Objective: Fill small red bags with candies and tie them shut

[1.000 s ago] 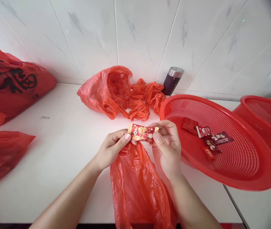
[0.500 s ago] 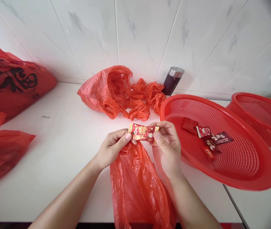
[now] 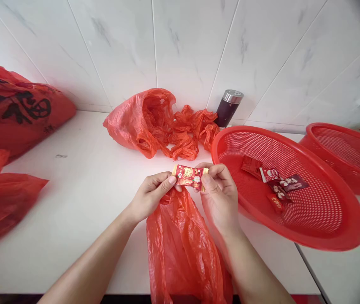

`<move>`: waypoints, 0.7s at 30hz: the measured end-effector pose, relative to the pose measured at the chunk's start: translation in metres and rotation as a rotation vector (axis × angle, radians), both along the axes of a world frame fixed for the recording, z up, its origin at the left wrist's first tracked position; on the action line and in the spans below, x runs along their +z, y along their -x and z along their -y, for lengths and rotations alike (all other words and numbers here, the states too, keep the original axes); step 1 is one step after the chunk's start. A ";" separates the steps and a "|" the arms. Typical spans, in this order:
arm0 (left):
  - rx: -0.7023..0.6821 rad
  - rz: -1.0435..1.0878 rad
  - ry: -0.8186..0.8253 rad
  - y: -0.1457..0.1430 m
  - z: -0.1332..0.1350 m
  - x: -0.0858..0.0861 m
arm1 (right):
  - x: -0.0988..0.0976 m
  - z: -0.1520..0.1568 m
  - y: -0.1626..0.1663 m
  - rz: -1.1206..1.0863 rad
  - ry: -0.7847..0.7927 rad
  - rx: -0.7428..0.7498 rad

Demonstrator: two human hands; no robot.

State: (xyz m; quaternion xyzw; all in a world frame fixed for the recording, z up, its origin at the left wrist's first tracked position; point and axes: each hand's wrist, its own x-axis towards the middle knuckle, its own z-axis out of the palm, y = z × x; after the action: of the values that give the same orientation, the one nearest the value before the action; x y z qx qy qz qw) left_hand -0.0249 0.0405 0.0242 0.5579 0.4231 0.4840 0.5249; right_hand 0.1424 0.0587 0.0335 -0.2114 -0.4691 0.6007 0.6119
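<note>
Between my two hands is a small wrapped candy (image 3: 188, 176), its red wrapper printed in gold and white with gold crimped ends. My left hand (image 3: 152, 195) pinches its left end between thumb and fingers. On the opposite end, my right hand (image 3: 222, 196) is closed in the same kind of pinch. A red plastic bag (image 3: 182, 249) hangs below, over the table's front edge; its gathered top reaches up to my left fingers, and whether they grip it too is hidden. To the right, a red perforated basket (image 3: 319, 211) holds several wrapped snacks (image 3: 294, 182).
Crumpled red bags (image 3: 184, 145) lie by the wall beside a puffed red bag (image 3: 125, 122). A dark thermos (image 3: 227, 110) stands behind the basket. Large red bags (image 3: 18, 105) fill the left side. A second red basket (image 3: 350, 156) sits at the far right on the white table (image 3: 81, 181).
Both hands keep hold of the candy in nearly the same place. My right hand has shifted very slightly left. The whole view has moved a little.
</note>
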 end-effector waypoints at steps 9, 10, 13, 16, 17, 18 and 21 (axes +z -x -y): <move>-0.027 -0.021 0.003 -0.001 0.000 -0.002 | -0.001 -0.001 0.001 -0.014 -0.007 0.022; -0.026 -0.023 0.004 -0.001 0.000 -0.002 | -0.001 -0.001 0.001 -0.011 -0.004 0.025; -0.025 -0.026 0.005 -0.001 0.000 -0.002 | -0.001 0.000 0.001 -0.006 0.000 0.027; -0.029 -0.035 0.011 -0.001 0.000 -0.002 | -0.001 0.001 0.001 -0.014 -0.008 0.039; -0.032 -0.043 0.010 -0.001 0.000 -0.003 | -0.002 0.002 0.001 -0.016 -0.013 0.043; -0.032 -0.054 0.006 -0.001 0.000 -0.003 | -0.002 0.001 0.001 -0.016 -0.019 0.048; -0.035 -0.084 -0.016 -0.002 -0.001 -0.004 | -0.003 0.000 0.000 -0.012 -0.025 0.059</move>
State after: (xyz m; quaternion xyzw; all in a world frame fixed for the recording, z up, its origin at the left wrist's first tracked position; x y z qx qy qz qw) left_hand -0.0232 0.0419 0.0207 0.5893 0.4309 0.4544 0.5105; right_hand 0.1422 0.0591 0.0306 -0.1863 -0.4789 0.6138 0.5993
